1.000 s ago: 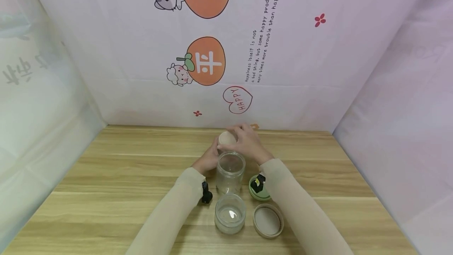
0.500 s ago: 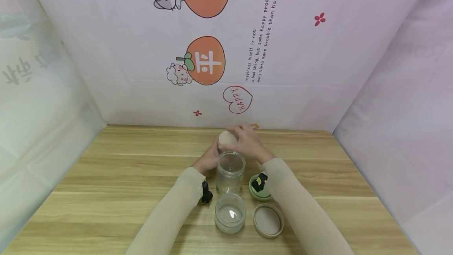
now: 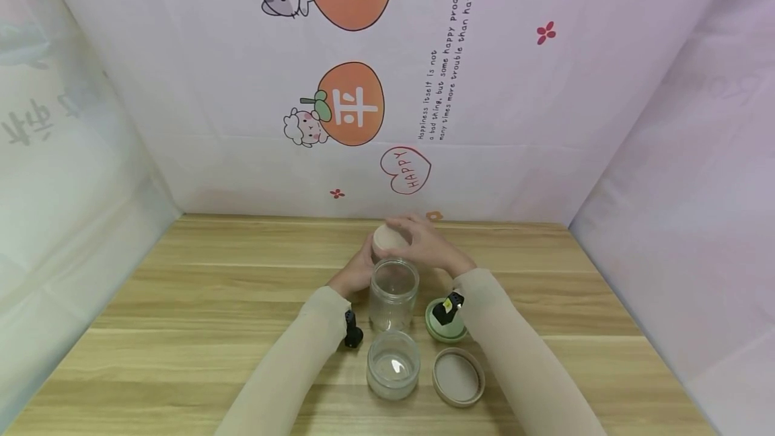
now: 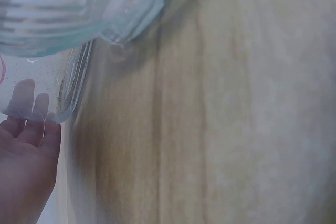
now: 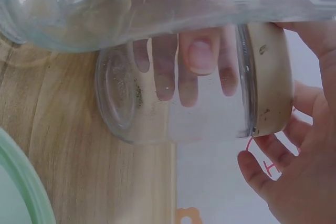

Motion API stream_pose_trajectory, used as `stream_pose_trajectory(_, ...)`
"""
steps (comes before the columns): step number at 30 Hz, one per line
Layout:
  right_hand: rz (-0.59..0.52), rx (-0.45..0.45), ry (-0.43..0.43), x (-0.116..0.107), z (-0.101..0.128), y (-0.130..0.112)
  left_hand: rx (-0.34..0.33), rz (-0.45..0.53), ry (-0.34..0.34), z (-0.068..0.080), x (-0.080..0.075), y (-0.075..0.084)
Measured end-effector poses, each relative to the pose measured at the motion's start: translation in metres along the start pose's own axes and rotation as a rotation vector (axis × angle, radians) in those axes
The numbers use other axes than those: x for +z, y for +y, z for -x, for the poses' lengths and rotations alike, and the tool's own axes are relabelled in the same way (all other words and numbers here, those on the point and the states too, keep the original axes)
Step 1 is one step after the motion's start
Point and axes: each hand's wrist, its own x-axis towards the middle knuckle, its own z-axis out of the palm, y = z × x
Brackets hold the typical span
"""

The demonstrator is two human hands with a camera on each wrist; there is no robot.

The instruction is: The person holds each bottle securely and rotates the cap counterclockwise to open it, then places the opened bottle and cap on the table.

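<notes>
A clear glass jar [image 5: 173, 98] with a beige lid [image 3: 388, 239] stands at the far middle of the wooden table [image 3: 181, 301]. My left hand [image 3: 362, 262] grips the jar's body from the left; its fingers [image 5: 195, 59] show through the glass. My right hand [image 3: 418, 237] is curled over the beige lid [image 5: 268, 80], fingertips round its rim. In the left wrist view my left hand [image 4: 29, 129] lies against the glass jar [image 4: 37, 98].
A taller open glass jar [image 3: 393, 293] stands just in front of the held one. Nearer me are a short open glass jar [image 3: 393, 363], a loose beige lid [image 3: 458, 377] and a green lid [image 3: 447, 330] under my right wrist. Printed cloth walls enclose the table.
My right wrist has swung slightly right and up while the hand stays curled on the lid. The left hand and the jars have not moved.
</notes>
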Motion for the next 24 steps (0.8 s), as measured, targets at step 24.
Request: stream_pose_trajectory(24,-0.243,-0.048,-0.185,-0.0087,-0.0017,0.0074,-0.055,0.052,0.026,0.0028,0.0026,0.0044)
